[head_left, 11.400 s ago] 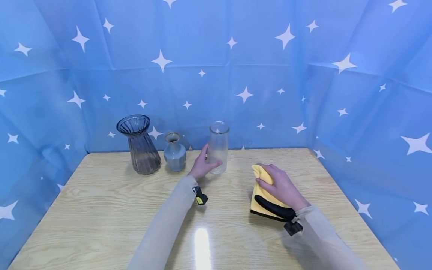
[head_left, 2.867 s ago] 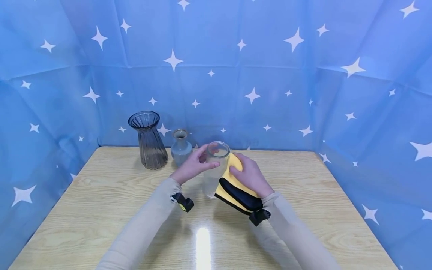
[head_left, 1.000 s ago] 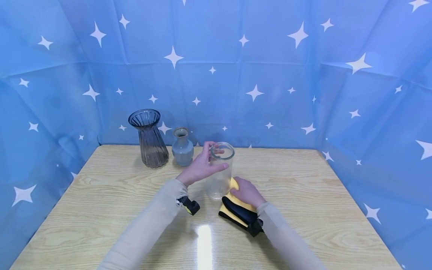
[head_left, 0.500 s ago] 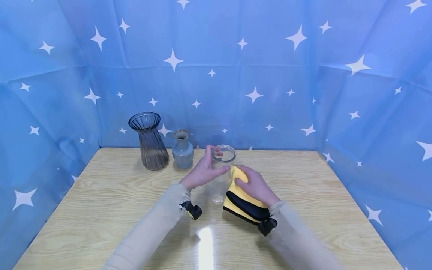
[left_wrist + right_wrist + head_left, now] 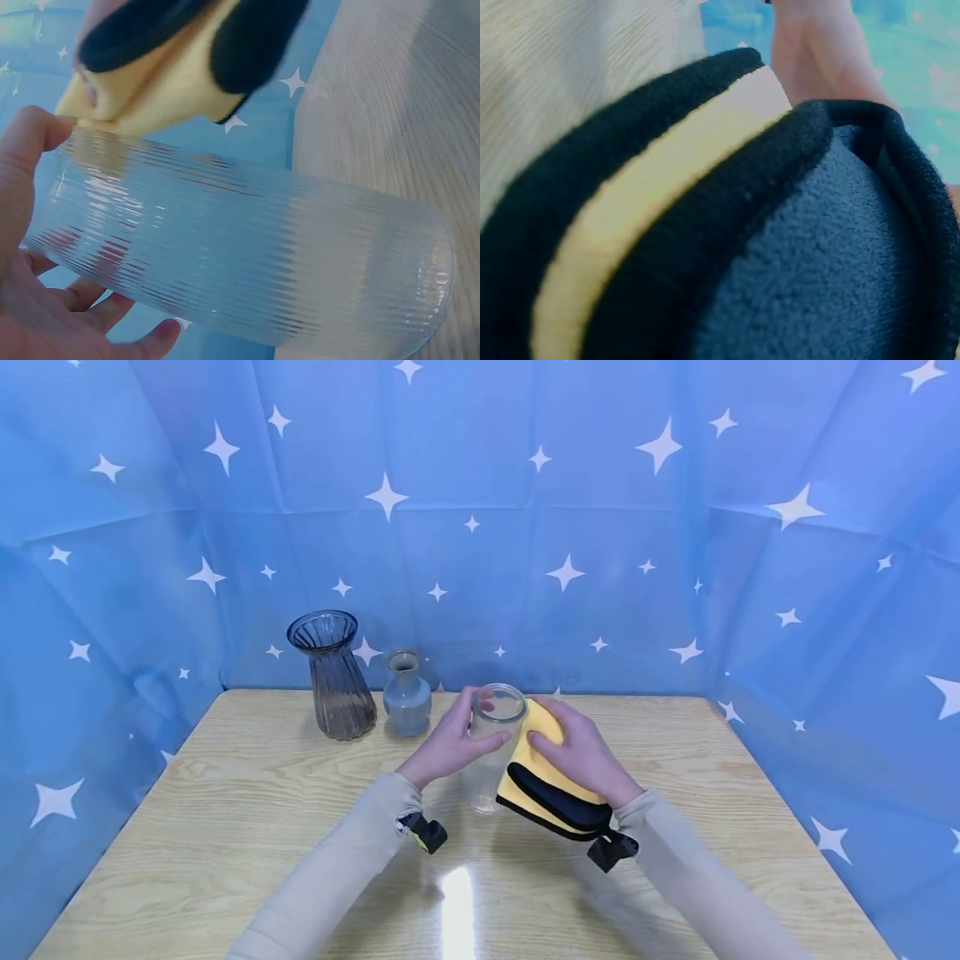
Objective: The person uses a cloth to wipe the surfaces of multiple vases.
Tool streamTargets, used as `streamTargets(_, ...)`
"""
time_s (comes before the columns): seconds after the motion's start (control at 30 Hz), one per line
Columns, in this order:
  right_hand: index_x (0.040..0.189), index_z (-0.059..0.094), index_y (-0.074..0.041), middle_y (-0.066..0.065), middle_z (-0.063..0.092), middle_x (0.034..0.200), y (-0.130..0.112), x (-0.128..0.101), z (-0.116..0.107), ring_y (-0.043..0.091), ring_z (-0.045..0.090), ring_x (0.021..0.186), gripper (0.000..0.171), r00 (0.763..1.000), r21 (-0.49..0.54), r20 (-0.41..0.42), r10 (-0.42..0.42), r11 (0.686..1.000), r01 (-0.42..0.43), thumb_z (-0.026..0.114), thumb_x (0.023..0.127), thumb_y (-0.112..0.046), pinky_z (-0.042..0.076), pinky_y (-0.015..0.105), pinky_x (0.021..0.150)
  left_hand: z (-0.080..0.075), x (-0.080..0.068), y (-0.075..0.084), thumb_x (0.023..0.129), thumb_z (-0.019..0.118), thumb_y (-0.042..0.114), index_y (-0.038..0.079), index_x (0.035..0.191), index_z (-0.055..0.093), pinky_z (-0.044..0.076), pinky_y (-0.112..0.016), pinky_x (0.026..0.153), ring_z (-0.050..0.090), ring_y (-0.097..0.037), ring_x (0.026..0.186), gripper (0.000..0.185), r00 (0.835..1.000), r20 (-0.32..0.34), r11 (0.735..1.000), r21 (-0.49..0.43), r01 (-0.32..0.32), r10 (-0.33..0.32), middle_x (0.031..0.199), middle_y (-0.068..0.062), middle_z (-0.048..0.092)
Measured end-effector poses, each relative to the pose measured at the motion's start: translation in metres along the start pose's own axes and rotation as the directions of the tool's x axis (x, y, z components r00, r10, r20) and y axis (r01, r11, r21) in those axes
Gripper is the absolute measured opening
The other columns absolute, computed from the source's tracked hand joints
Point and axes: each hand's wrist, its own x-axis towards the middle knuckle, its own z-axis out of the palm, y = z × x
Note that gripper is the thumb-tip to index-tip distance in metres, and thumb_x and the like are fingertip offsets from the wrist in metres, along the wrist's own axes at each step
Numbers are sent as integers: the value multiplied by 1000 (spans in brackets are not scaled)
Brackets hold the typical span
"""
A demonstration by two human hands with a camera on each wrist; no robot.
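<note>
nearest to me, two pale sleeves are reaching in from six o'clock over the wooden table [image 5: 225, 827], each wrist carrying a small black camera. the right hand [image 5: 581, 752] is lying over a folded yellow cloth [image 5: 536, 781] with a black edge, fingers curling over its top and pressing it against the right side of the clear ribbed glass [image 5: 491, 752]. in the right wrist view the cloth [image 5: 667, 225] is filling nearly the whole frame, dark fleece and a yellow band, so little else is showing there. the left hand [image 5: 453, 743] is gripping the glass near its rim, thumb coming round the near side and fingers wrapping the far side; in the left wrist view the thumb and fingers [image 5: 30, 247] are cupping the ribbed glass [image 5: 247, 255], with the cloth [image 5: 150, 67] touching its wall by the rim. the glass is standing upright at about the middle of the table, its base on the wood, between the two hands. farther off, at about eleven o'clock from the glass, a small blue-grey vase [image 5: 407, 695] is standing near the back edge, and just beside it at nine o'clock a taller dark ribbed glass vase [image 5: 332, 677] is standing. behind everything a blue starred backdrop [image 5: 600, 527] is hanging.
</note>
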Motion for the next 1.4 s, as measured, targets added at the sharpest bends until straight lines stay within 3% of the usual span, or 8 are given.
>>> streamTargets(0.23,142,45,-4,10,58,102,-9,2,-2,20,55,69,50,1000,19,-26,-5,1000,6,60,94,-10,50,33,58,-2,-1,5,85,75,19,6,131,44,46,-45,90,53,-25,114,57,999,-41,996,80,-30,33,122,-14,57)
streamTargets(0.43,142,44,-5,9,56,100,3,-2,12,18,52,72,50,999,-32,-23,-41,999,40,57,95,-11,48,34,62,-7,0,9,85,76,22,6,132,46,49,-42,89,56,-27,112,58,1000,-30,995,100,12,-9,123,-14,59)
streamTargets(0.83,144,37,5,8,50,84,37,-18,42,20,46,62,52,991,-59,93,93,994,-87,54,97,-11,42,36,59,-17,2,22,87,74,29,7,138,42,48,-42,93,52,-30,120,65,988,65,983,122,135,-143,130,-12,55)
streamTargets(1.07,142,40,4,6,57,89,57,-25,60,22,50,74,52,976,-150,143,165,978,-144,56,95,-11,43,39,68,-18,2,27,84,76,32,12,146,28,48,-42,89,55,-26,114,80,980,81,981,80,178,-184,128,-12,57)
streamTargets(1.2,139,45,4,10,62,99,62,-24,66,22,54,79,50,970,-178,141,196,969,-170,58,92,-10,46,42,73,-18,3,28,84,76,34,14,139,32,48,-41,86,55,-25,110,74,978,80,979,73,188,-194,130,-12,56)
streamTargets(1.27,136,47,6,13,62,93,63,-22,68,22,54,74,49,963,-199,163,217,963,-183,59,91,-10,47,43,71,-17,4,29,83,77,36,14,135,36,48,-41,87,55,-25,110,70,977,74,978,73,196,-202,130,-13,56)
streamTargets(1.4,122,56,6,4,51,72,63,-19,70,19,46,63,39,946,-247,202,255,947,-203,61,87,-11,42,37,64,-16,5,31,82,77,39,13,132,38,49,-41,86,58,-24,106,68,971,64,972,57,226,-230,129,-12,55)
